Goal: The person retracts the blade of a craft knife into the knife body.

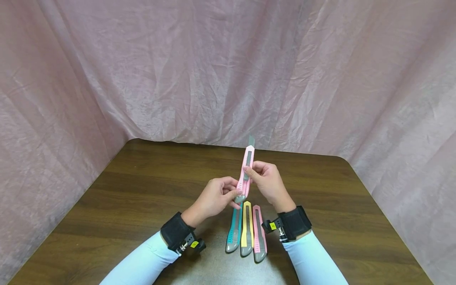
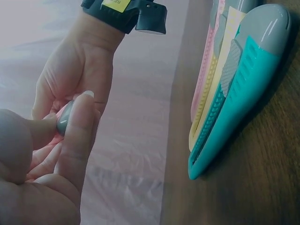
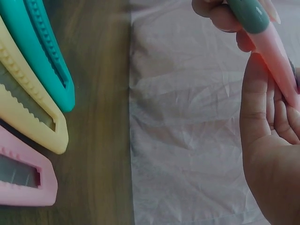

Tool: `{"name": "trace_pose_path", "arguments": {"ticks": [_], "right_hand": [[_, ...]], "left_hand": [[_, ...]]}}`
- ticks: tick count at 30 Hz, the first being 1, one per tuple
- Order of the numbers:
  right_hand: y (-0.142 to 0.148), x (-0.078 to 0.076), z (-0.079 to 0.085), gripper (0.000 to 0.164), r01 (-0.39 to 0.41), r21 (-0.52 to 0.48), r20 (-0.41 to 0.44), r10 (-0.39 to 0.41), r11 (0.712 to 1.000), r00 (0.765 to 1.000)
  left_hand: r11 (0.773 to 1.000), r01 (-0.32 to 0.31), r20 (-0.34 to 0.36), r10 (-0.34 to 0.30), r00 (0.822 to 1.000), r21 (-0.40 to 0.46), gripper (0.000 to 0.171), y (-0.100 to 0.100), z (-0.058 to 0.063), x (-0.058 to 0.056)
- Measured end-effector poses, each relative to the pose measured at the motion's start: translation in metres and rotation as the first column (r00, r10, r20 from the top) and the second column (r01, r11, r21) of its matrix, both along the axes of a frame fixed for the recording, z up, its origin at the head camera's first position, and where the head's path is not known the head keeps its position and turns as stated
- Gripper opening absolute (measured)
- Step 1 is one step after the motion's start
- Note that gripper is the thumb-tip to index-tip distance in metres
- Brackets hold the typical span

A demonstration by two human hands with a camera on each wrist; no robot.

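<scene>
Both hands hold up a pink utility knife (image 1: 245,170), its blade (image 1: 251,141) sticking out at the top, away from the person. My left hand (image 1: 217,194) pinches its grey end between thumb and fingers. Higher on the body, my right hand (image 1: 268,180) grips it, thumb on the grey slider. Below lie three more utility knives side by side on the table: a teal one (image 1: 234,229), a yellow one (image 1: 247,231) and a second pink one (image 1: 259,233). In the right wrist view, the held knife's grey end (image 3: 251,15) sits in the left fingers.
The brown wooden table (image 1: 160,166) has rounded far corners. Behind it and along both sides hangs a pink curtain (image 1: 199,79). Black wrist straps with cameras (image 1: 295,222) sit on both forearms, close to the lying knives.
</scene>
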State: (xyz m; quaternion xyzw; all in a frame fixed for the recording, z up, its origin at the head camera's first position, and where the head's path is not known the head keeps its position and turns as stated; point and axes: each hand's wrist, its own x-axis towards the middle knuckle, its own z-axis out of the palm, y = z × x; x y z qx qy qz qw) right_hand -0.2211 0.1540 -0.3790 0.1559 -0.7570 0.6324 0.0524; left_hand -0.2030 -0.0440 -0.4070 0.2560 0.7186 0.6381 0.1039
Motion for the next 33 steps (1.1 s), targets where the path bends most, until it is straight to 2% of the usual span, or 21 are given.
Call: {"name": "trace_pose_path", "arguments": {"ticks": [6,10,14,19,33], "right_hand": [[-0.0003,-0.0007,-0.0021,0.026,-0.018,-0.005,-0.010,0.018,1.000,1.000],[-0.0010,-0.0015,-0.0033,0.029,0.005,-0.004,-0.004,-0.005,1.000,1.000],[-0.0014,-0.0013,-0.0035,0.035,0.023,0.038,0.019,-0.024,0.999,1.000],[-0.0010,0.0004,-0.0025,0.036,-0.003,0.082,0.023,0.001,0.997,1.000],[0.0001,0.0001,-0.0066,0.027,-0.068,0.034,-0.006,0.068,0.997,0.998]], "left_hand": [[1.000,-0.007,0.012,0.007,1.000,0.005,0.020,-0.0007,-0.0002,0.0001],[1.000,-0.012,0.009,0.012,1.000,0.018,0.020,0.0000,-0.0011,0.0002],[0.999,-0.022,0.001,0.022,1.000,0.033,0.019,0.0005,-0.0012,0.0005],[1.000,-0.017,0.001,0.017,1.000,0.026,0.020,0.0005,-0.0017,0.0006],[0.999,-0.026,0.016,0.026,1.000,0.020,0.020,-0.0007,0.0002,0.0023]]}}
